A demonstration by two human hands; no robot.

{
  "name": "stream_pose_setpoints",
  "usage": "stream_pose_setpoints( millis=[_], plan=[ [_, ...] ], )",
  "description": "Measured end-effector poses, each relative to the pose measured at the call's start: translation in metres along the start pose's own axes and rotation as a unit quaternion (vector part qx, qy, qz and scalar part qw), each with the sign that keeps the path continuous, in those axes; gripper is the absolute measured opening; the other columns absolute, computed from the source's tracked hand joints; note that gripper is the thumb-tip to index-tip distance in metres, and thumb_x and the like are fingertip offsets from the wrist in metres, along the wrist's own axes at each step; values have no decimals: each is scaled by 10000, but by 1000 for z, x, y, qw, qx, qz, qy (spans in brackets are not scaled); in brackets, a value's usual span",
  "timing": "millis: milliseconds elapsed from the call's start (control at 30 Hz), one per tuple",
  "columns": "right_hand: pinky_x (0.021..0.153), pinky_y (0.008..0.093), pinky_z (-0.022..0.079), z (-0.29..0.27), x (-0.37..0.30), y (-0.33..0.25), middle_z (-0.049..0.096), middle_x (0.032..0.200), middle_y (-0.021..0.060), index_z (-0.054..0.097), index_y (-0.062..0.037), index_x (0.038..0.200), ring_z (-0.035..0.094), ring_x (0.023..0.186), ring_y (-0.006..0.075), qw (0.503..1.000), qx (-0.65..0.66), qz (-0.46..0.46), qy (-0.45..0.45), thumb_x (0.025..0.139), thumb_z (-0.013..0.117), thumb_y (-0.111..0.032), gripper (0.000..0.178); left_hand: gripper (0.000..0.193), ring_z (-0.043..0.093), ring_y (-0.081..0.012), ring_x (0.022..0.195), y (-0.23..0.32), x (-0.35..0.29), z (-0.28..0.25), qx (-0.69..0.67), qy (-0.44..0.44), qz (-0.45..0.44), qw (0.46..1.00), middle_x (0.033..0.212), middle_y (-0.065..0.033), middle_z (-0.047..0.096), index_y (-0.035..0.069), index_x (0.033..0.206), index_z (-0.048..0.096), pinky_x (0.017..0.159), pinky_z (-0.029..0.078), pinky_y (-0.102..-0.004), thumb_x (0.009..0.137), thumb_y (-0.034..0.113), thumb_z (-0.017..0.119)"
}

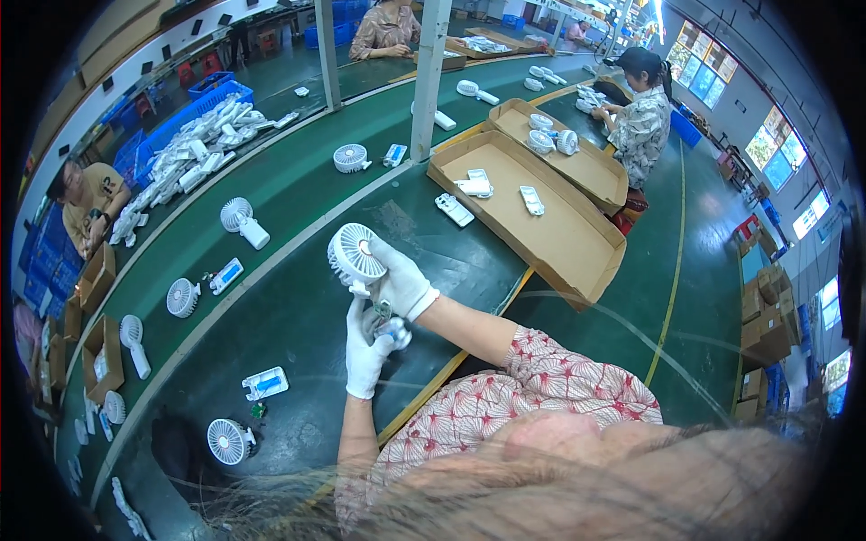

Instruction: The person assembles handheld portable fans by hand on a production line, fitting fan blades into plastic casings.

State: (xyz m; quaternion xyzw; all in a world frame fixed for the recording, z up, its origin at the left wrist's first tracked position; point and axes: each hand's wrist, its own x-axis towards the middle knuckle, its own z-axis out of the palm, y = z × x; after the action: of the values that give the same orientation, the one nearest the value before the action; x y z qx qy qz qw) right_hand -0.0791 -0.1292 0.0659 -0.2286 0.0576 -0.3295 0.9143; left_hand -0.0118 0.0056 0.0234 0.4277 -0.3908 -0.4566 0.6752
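Both of my hands wear white gloves and meet over the dark green table. In my right hand point(402, 281) is a white fan head point(356, 254), its round grille facing up, with the thumb on its rim. My left hand point(367, 353) is closed just below it, around a small part with a green circuit board point(382, 309); the fingers partly hide that part. A greyish-blue piece point(395, 334) shows beside the left fingers, and its kind is unclear. Nearer on the table are an opened white handle shell point(266, 384) with a blue insert and another fan head point(231, 441).
A cardboard tray point(577, 261) with white shells lies right, beside a white shell point(454, 210). Past a rail, a green conveyor point(298, 194) carries several fans. A metal post point(428, 90) stands at the table's far edge. A co-worker point(639, 117) works at the far right.
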Motion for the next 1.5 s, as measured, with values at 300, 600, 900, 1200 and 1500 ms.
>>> stream_pose_setpoints(
  millis=[300, 600, 900, 1200, 1500],
  plan=[
    [747, 383, 573, 17, -2, 10, 640, 1090, 97, 512, -51, 1231, 653, 943, 215, 998, -48, 30, -3, 924, 560, -210, 349, 224, 571, -78, 624, 20, -3, 1, 151, -83, -191, 966, 762, -22, 644, -7, 917, 656, 577, 468, -243, 726, 106, 686],
    [729, 347, 590, 26, 5, 12, 639, 1062, 75, 515, -46, 1204, 668, 897, 180, 990, -130, 17, -43, 907, 593, -221, 354, 319, 653, -159, 718, 8, -2, 3, 69, -145, -229, 960, 812, -83, 676, -36, 982, 630, 701, 533, -287, 707, 88, 731],
    [915, 393, 509, 12, 4, -10, 605, 1133, 100, 502, -37, 1231, 610, 1042, 215, 995, -67, -72, -29, 892, 588, -259, 414, 293, 616, -144, 642, -9, -8, -8, -128, 0, -195, 972, 809, -89, 631, 4, 1078, 554, 617, 504, -258, 792, 43, 602],
    [942, 414, 476, -17, -17, -6, 603, 1174, 98, 507, -27, 1228, 601, 1075, 239, 991, -127, -38, 19, 924, 560, -332, 433, 418, 640, -249, 846, -39, 11, -24, -433, -10, -110, 895, 1011, -108, 614, 63, 1221, 480, 790, 528, -437, 959, 386, 514],
    [964, 357, 474, 14, -15, 8, 567, 1218, 141, 387, 51, 1349, 589, 1098, 225, 947, -309, -43, -74, 894, 614, -301, 618, 178, 651, -169, 681, -12, 8, -18, -309, 138, -169, 926, 925, -75, 632, 61, 1069, 557, 560, 579, -325, 956, 192, 517]
  ],
)
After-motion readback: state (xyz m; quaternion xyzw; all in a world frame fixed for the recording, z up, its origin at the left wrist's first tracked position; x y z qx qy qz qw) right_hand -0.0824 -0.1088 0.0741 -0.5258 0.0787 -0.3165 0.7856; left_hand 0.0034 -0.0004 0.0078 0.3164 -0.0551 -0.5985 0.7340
